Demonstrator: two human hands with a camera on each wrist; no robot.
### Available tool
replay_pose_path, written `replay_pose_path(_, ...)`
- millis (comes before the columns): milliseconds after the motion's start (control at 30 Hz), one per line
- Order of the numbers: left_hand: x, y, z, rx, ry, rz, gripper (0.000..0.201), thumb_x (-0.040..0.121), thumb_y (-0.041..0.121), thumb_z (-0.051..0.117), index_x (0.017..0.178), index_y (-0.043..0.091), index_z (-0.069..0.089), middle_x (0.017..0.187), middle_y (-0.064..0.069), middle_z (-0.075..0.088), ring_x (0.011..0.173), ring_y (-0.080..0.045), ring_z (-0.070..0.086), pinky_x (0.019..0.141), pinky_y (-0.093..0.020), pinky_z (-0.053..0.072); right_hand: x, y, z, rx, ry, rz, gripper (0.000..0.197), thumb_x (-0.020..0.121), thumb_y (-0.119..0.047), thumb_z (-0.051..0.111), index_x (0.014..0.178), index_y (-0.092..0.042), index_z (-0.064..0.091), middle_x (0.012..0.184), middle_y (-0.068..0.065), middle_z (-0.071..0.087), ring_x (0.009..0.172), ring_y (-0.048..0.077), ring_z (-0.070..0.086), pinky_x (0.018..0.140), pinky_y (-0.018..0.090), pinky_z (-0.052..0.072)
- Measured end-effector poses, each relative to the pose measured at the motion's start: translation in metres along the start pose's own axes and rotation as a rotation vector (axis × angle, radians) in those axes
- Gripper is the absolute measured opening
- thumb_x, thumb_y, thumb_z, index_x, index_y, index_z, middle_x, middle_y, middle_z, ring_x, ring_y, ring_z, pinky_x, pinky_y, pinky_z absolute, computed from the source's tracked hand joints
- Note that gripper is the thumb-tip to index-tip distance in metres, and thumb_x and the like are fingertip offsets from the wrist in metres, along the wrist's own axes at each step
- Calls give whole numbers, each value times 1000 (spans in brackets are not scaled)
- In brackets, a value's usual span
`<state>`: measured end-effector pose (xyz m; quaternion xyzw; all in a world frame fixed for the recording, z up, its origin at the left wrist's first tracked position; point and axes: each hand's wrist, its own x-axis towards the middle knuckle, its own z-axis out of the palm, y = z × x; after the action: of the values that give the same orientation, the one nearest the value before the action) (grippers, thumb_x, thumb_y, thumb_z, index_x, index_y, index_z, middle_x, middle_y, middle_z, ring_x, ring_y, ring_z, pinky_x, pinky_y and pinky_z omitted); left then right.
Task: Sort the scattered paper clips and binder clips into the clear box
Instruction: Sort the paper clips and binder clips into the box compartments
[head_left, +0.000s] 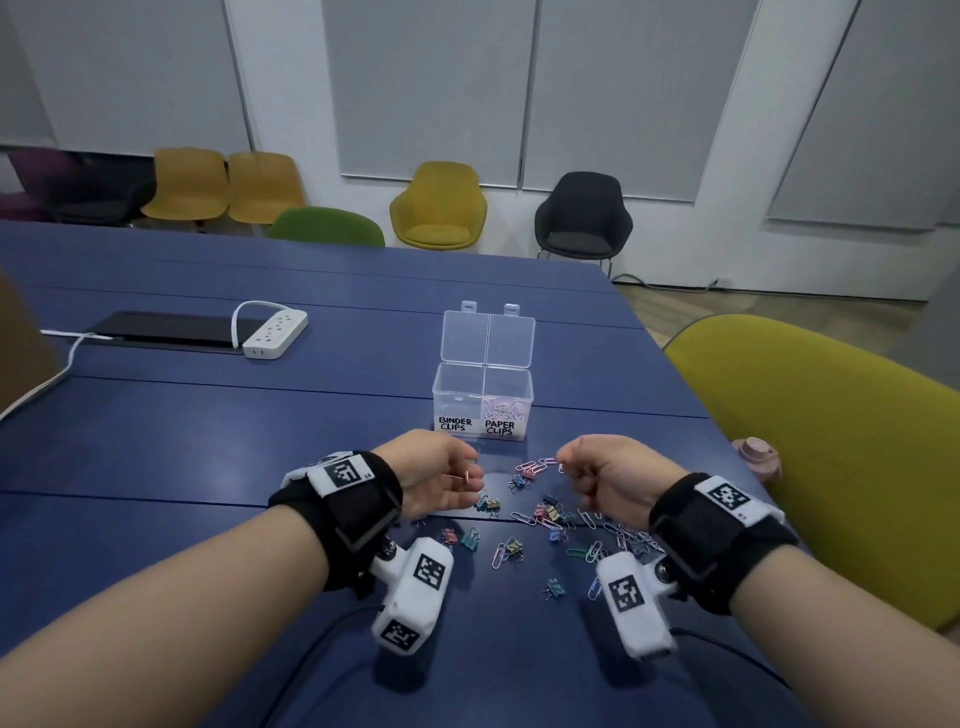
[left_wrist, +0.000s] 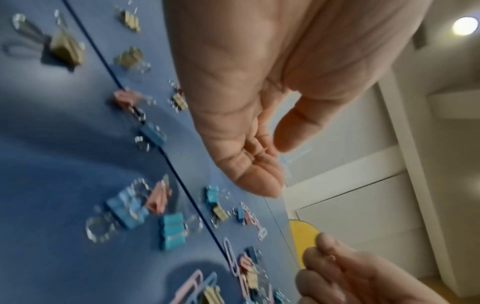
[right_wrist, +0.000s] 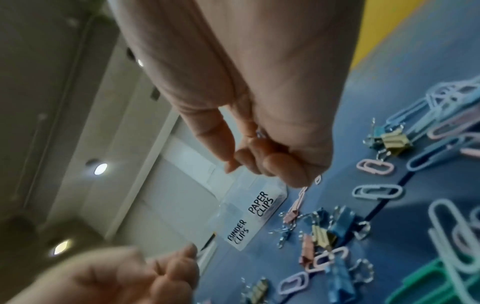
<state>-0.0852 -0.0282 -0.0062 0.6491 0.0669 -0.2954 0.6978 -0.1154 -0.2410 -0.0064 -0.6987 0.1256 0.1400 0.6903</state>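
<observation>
In the head view, the clear box is seen standing open on the blue worktop, its lid raised. The compartment labelled "PAPER CLIPS" holds pastel clips; what lies in the "BINDER CLIPS" compartment cannot be made out. The left hand is held just before the box, fingers loosely curled; a small pink binder clip with a wire handle shows at its fingertips, though the grip itself is partly hidden. The right hand is closed into a loose fist beside it, and its contents are concealed. The scattered clips lie between and under both wrists. A power strip is placed far to the left.

In the left wrist view, heavily blurred, the palm is shown with thumb and fingers drawn near together; the held clip is not discernible. Binder clips are strewn on the worktop below.

In the right wrist view, the curled fingers are seen closed, with a glint of metal wire in the fold; what it belongs to cannot be told. The box labels are readable beyond.
</observation>
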Motion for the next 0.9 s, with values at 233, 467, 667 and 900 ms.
replay_pose_path(233,4,-9,25,1070,5,181,8,77,19,69,78,18,61,69,4,60,60,-14,51,55,-24,45,-1,-5,17,-1339,-30,-165,14,87,-16,52,82,-15,65,96,10,69,78,21,56,68,22,42)
replay_pose_path(467,9,-16,44,1597,-35,258,33,69,26,80,96,10,70,95,-5,71,88,-24,65,70,-28,50,0,-4,19,-1441,-27,-139,18,86,-24,62,76,-12,69,78,5,62,77,23,56,67,25,40)
replay_pose_path(667,15,-5,52,1691,3,340,50,67,32,83,109,12,63,109,-6,66,101,-27,62,76,-32,48,5,-2,28,-1512,-13,-110,17,82,-24,64,88,-10,68,79,10,61,73,26,54,65,27,44)
replay_pose_path(900,23,-2,52,1659,-113,345,35,66,29,83,95,15,69,97,-3,70,82,-19,58,65,-27,41,11,-10,26,-1589,-56,-4,16,74,-16,74,85,-8,66,76,8,63,74,26,57,64,29,46)
